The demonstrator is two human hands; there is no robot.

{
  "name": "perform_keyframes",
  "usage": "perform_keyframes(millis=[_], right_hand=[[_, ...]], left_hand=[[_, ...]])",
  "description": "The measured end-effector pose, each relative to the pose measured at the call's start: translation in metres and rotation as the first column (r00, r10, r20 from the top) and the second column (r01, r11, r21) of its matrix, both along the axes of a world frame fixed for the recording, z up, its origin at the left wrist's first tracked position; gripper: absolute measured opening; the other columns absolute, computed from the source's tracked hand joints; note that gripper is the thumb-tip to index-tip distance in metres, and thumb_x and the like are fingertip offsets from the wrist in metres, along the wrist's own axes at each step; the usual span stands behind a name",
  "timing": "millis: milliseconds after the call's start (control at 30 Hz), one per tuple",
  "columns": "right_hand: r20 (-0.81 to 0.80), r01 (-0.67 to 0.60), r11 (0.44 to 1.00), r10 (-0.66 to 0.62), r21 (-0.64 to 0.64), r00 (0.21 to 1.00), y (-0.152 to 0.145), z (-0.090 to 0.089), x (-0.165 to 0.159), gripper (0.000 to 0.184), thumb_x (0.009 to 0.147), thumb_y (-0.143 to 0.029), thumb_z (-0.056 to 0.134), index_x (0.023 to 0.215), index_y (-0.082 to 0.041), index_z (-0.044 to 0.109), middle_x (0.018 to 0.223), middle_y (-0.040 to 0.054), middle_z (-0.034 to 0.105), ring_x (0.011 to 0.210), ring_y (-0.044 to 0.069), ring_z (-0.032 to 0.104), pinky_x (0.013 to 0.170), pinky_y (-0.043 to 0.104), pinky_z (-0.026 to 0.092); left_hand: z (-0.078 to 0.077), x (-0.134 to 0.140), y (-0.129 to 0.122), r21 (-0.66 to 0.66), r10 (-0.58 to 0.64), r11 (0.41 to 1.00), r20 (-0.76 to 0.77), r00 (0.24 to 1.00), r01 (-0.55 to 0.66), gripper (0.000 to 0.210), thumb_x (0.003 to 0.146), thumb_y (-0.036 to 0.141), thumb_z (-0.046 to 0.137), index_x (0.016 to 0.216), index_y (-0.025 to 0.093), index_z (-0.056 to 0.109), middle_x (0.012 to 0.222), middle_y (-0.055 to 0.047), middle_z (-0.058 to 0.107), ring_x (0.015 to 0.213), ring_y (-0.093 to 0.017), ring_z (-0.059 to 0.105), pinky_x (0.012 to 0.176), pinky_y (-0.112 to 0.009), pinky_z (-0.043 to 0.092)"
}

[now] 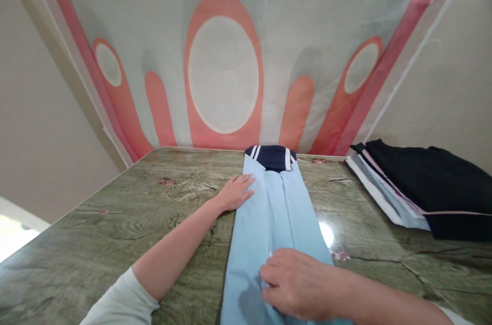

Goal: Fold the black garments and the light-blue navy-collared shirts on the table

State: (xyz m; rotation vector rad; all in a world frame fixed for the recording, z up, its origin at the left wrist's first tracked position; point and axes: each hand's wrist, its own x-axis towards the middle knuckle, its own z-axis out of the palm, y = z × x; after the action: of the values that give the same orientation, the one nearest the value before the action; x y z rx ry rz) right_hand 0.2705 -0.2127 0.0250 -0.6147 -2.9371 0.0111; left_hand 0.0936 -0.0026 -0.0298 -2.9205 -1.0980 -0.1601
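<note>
A light blue garment (pixel 249 243) with a navy, white-striped collar (pixel 273 159) lies folded into a long narrow strip, its collar end by the table's far edge. My left hand (pixel 235 193) rests flat at the strip's left edge below the collar, fingers spread over the cloth. Lower down, my right hand (pixel 294 281) is closed with its fingers curled onto the middle of the garment, seemingly pinching the fabric. What lies inside those fingers is mostly hidden. Two lengthwise fold lines run between the hands and the collar.
A stack of folded clothes, with a black garment (pixel 442 176) on top, sits at the table's right side. The wood-patterned table (pixel 126 232) ends against a backdrop (pixel 326 2) with pink and white shapes. Light reflects on the tabletop right of the strip.
</note>
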Motion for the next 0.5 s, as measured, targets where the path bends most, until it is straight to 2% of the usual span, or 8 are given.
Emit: perform_keyframes(millis=[67, 133, 200, 300, 333, 400, 467, 500], right_hand=[[-0.035, -0.032, 0.999, 0.032, -0.003, 0.999, -0.001, -0.003, -0.001, 0.020, 0.079, -0.025, 0.052, 0.061, -0.017, 0.055, 0.065, -0.0003, 0.053, 0.055, 0.012, 0.041, 0.048, 0.029, 0.022], [-0.064, -0.025, 0.998, 0.020, -0.066, 0.998, -0.003, -0.001, -0.001, 0.018, 0.077, -0.029, 0.054, 0.063, -0.018, 0.057, 0.066, -0.0005, 0.054, 0.056, 0.011, 0.044, 0.047, 0.028, 0.023], [-0.077, -0.042, 0.978, 0.026, -0.204, 0.997, -0.004, 0.005, 0.002, 0.015, 0.077, -0.031, 0.056, 0.069, -0.019, 0.061, 0.067, -0.0010, 0.057, 0.061, 0.011, 0.049, 0.049, 0.025, 0.029], [-0.132, -0.096, 0.872, 0.037, -0.480, 0.991, 0.007, 0.018, 0.016, 0.017, 0.080, -0.034, 0.056, 0.084, -0.021, 0.065, 0.072, -0.0014, 0.061, 0.067, 0.010, 0.055, 0.059, 0.020, 0.038], [-0.160, -0.074, 0.838, -0.015, -0.540, 0.987, 0.016, 0.020, 0.023, 0.019, 0.082, -0.035, 0.054, 0.087, -0.021, 0.066, 0.074, -0.0007, 0.062, 0.070, 0.010, 0.056, 0.064, 0.019, 0.040], [-0.210, 0.092, 0.819, -0.252, -0.567, 0.945, 0.040, 0.019, 0.044, 0.026, 0.086, -0.036, 0.046, 0.091, -0.020, 0.066, 0.082, 0.0024, 0.064, 0.076, 0.012, 0.058, 0.071, 0.022, 0.043], [-0.319, 0.360, 0.811, -0.530, -0.461, 0.786, 0.069, 0.008, 0.070, 0.029, 0.088, -0.035, 0.041, 0.095, -0.019, 0.065, 0.091, 0.0060, 0.065, 0.084, 0.015, 0.058, 0.078, 0.028, 0.043], [-0.358, 0.460, 0.792, -0.598, -0.402, 0.717, 0.084, 0.000, 0.084, 0.030, 0.088, -0.034, 0.040, 0.101, -0.018, 0.063, 0.099, 0.0076, 0.064, 0.093, 0.017, 0.057, 0.086, 0.031, 0.041]], left_hand=[[0.000, 0.000, 0.000, 0.000, -0.001, 1.000, 0.002, 1.000, 0.001, 0.049, 0.094, 0.046, 0.021, 0.138, 0.025, 0.027, 0.146, -0.004, 0.024, 0.132, -0.019, 0.022, 0.106, -0.037, 0.016], [0.001, 0.000, 0.000, -0.002, -0.003, 1.000, 0.005, 1.000, 0.003, 0.049, 0.094, 0.046, 0.022, 0.138, 0.025, 0.027, 0.146, -0.004, 0.024, 0.133, -0.019, 0.022, 0.107, -0.038, 0.016], [0.004, 0.000, 0.000, -0.011, 0.000, 1.000, 0.007, 1.000, 0.000, 0.049, 0.094, 0.045, 0.023, 0.137, 0.024, 0.029, 0.146, -0.004, 0.024, 0.132, -0.020, 0.022, 0.107, -0.039, 0.017], [0.010, -0.003, -0.008, -0.045, -0.021, 0.999, 0.015, 1.000, 0.022, 0.047, 0.093, 0.044, 0.027, 0.134, 0.022, 0.035, 0.143, -0.006, 0.030, 0.131, -0.020, 0.026, 0.107, -0.038, 0.019], [0.013, -0.005, -0.015, -0.061, -0.041, 0.997, 0.023, 0.999, 0.042, 0.047, 0.093, 0.044, 0.029, 0.133, 0.021, 0.038, 0.142, -0.006, 0.032, 0.130, -0.021, 0.028, 0.107, -0.037, 0.020], [0.021, -0.013, -0.035, -0.104, -0.088, 0.990, 0.048, 0.995, 0.093, 0.045, 0.092, 0.042, 0.034, 0.131, 0.021, 0.042, 0.140, -0.006, 0.035, 0.129, -0.020, 0.030, 0.107, -0.035, 0.022], [0.031, -0.025, -0.065, -0.170, -0.109, 0.978, 0.076, 0.991, 0.121, 0.044, 0.091, 0.040, 0.037, 0.131, 0.023, 0.041, 0.141, -0.005, 0.035, 0.129, -0.019, 0.030, 0.107, -0.034, 0.023], [0.036, -0.032, -0.082, -0.207, -0.106, 0.971, 0.089, 0.990, 0.122, 0.043, 0.091, 0.039, 0.037, 0.131, 0.025, 0.041, 0.141, -0.004, 0.034, 0.130, -0.019, 0.029, 0.107, -0.034, 0.023]])
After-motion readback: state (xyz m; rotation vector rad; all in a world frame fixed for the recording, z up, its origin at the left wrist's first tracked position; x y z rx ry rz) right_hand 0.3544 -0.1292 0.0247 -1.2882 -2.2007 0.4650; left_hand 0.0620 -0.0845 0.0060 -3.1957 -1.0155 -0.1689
